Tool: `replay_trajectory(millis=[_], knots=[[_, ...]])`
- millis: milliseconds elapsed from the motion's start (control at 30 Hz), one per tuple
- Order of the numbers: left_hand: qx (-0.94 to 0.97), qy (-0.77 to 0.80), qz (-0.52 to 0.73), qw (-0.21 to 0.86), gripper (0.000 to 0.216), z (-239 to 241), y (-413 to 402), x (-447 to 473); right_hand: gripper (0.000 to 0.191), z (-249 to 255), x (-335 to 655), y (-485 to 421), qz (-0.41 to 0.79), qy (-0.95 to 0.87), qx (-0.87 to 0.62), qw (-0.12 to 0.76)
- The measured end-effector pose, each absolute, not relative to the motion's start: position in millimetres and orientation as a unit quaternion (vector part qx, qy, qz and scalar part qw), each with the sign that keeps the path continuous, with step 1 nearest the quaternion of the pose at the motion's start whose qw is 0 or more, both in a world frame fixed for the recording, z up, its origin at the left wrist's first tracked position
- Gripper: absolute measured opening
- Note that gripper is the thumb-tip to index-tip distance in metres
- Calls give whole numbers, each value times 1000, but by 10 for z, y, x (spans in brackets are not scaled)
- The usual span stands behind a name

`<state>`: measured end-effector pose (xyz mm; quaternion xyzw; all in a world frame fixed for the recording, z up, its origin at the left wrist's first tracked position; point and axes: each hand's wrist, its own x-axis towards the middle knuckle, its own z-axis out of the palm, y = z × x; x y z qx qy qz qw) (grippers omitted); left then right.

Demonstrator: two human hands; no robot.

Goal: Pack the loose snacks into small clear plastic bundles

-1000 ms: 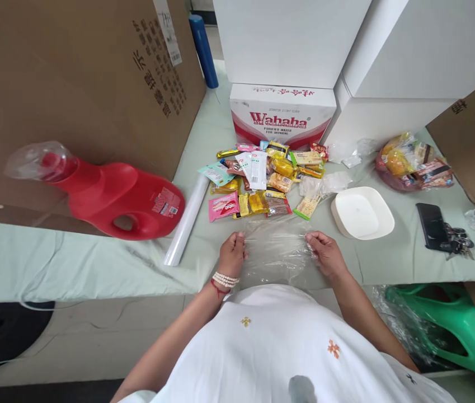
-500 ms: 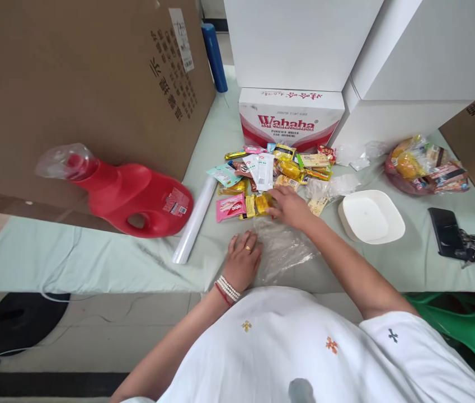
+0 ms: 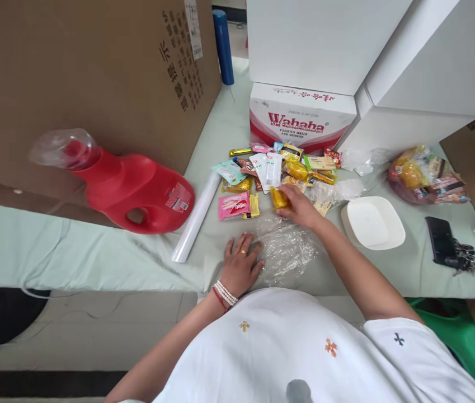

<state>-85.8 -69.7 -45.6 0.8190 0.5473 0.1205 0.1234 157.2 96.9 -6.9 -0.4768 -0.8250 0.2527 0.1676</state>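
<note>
My right hand [image 3: 298,207] grips a yellow-wrapped snack [image 3: 280,198] at the near side of a heap of packaged snacks [image 3: 267,169]. Flat on the table, fingers spread, my left hand [image 3: 241,263] rests beside a crumpled clear plastic bag [image 3: 285,249]. A pink nabati packet [image 3: 234,205] lies beyond my left hand, with a small yellow packet [image 3: 253,206] against its right side. To the right of my right hand stands a white square bowl [image 3: 374,224] with nothing in it.
A red jug [image 3: 145,193] and a white roll [image 3: 197,218] lie at left by a large cardboard box [image 3: 94,73]. Behind the heap stands a Wahaha carton [image 3: 302,115]. At right are a bag of snacks [image 3: 428,176], a phone [image 3: 439,238] and keys [image 3: 466,257].
My right hand has drawn the yellow-wrapped snack slightly to the right, away from the small yellow packet. My left hand stays on the table. The camera view has shifted a little.
</note>
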Motion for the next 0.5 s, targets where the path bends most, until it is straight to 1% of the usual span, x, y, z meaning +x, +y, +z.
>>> replay_trajectory(millis=[33, 67, 133, 167, 233, 300, 333, 400, 500], knots=[[816, 551, 125, 119, 42, -454, -695, -867, 74, -58, 1576, 964, 250, -825, -482, 158], [812, 557, 131, 113, 42, -451, -697, -874, 70, -46, 1592, 947, 240, -815, -505, 152], [807, 565, 142, 95, 40, -441, -711, -878, 52, -27, 1676, 876, 199, -748, -615, 150], [808, 564, 148, 87, 40, -435, -721, -874, 47, -25, 1743, 826, 174, -692, -686, 147], [813, 556, 157, 72, 44, -422, -739, -855, 57, -46, 1892, 720, 133, -584, -791, 124], [824, 539, 162, 59, 52, -407, -738, -828, 69, -91, 2011, 633, 122, -542, -826, 97], [834, 524, 160, 58, 56, -398, -728, -816, 71, -116, 2048, 600, 122, -540, -828, 89], [858, 489, 143, 71, 59, -378, -692, -811, 69, -149, 2092, 544, 129, -546, -825, 70], [866, 475, 107, 115, 54, -359, -631, -867, 61, -132, 2178, 395, 141, -549, -824, 19]])
